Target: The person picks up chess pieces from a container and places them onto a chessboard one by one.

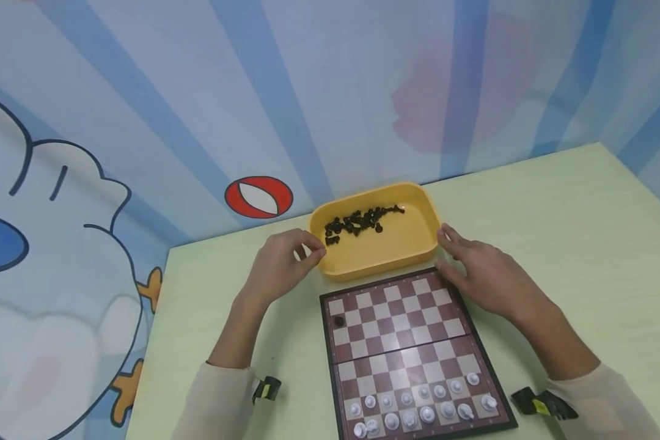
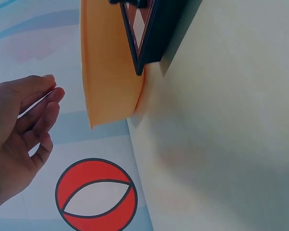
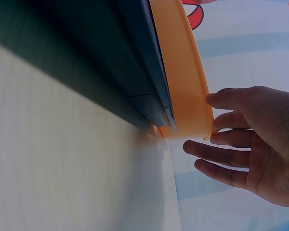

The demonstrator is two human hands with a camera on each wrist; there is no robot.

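A yellow tray (image 1: pixel 387 260) stands at the far side of the table, with a heap of black chess pieces (image 1: pixel 357 221) in it. Just in front lies a chessboard (image 1: pixel 398 354). White chess pieces (image 1: pixel 410 418) fill its two near rows, and one dark piece (image 1: pixel 338 320) is at the far left. At the tray's left rim, my left hand (image 1: pixel 280 263) has its thumb and fingers loosely bent; the left wrist view shows nothing between them. My right hand (image 1: pixel 486 275) is at the tray's right side with fingers spread and fairly straight, the fingertips (image 3: pixel 211 99) appearing to touch the rim.
Pale green tabletop (image 1: pixel 577 244) extends to both sides of the board. Behind the table rises a blue striped backdrop (image 1: pixel 352 91) with a printed red ball (image 1: pixel 258 197) and a large cartoon figure at left. A dark wrist strap (image 1: pixel 266 388) shows by the left sleeve.
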